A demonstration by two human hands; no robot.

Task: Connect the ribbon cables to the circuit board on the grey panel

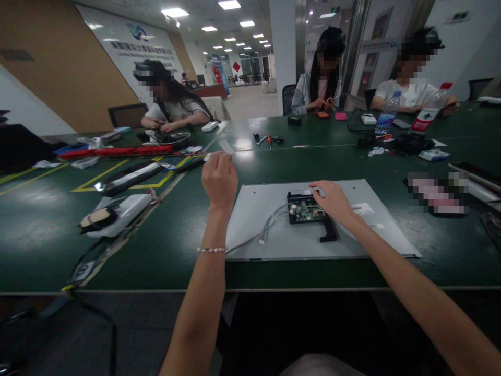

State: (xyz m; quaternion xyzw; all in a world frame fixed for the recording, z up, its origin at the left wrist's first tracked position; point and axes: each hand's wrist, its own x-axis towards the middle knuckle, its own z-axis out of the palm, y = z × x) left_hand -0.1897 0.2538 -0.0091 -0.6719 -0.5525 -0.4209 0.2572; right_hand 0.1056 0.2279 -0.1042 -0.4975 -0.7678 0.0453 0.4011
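Green table [176,245]: left hand [219,180] fisted aloft, right hand [332,201] on circuit board [303,211].

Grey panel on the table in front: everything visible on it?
The grey panel is a flat, light-grey rectangle, metal by its look, lying flat on the green table near its front edge. Near its middle sits a green circuit board in a black frame, with a black bracket below it. Grey cables run left from the board and end loose on the panel. A white label lies right of the board. The right hand rests on the board's upper right corner.
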